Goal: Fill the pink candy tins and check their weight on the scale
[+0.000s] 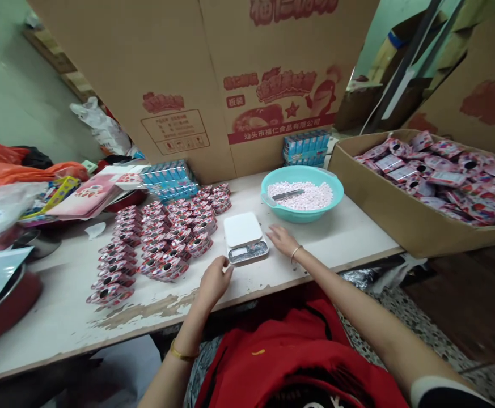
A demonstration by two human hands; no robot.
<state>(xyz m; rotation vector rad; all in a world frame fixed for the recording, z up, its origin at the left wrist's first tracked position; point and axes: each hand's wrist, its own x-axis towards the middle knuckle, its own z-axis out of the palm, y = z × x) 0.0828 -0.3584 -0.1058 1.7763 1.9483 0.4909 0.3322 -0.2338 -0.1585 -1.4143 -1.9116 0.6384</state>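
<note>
Right now, the loosely curled, empty left hand (214,281) is resting beside a white kitchen scale (242,229), its display (248,252) unreadable; the open right hand (283,240) is lying below a teal basin (302,214) holding pink candies (304,195), while a carton (400,221) of pink packets (443,178) is running off the right edge.

Pretty simple outfit here: a bright red tee (290,357) with a thin black curved seam running across it, a tiny yellow mark, and some white lettering on black right at the bottom edge, too cut off to read. Off to the right of the tee there's a white band (443,386) edging a black sleeve. Left of the tee, a thin gold bracelet (183,352) sits on the left forearm (168,379), and further up, the right wrist (292,255) has a slim gold bangle (296,253).
</note>
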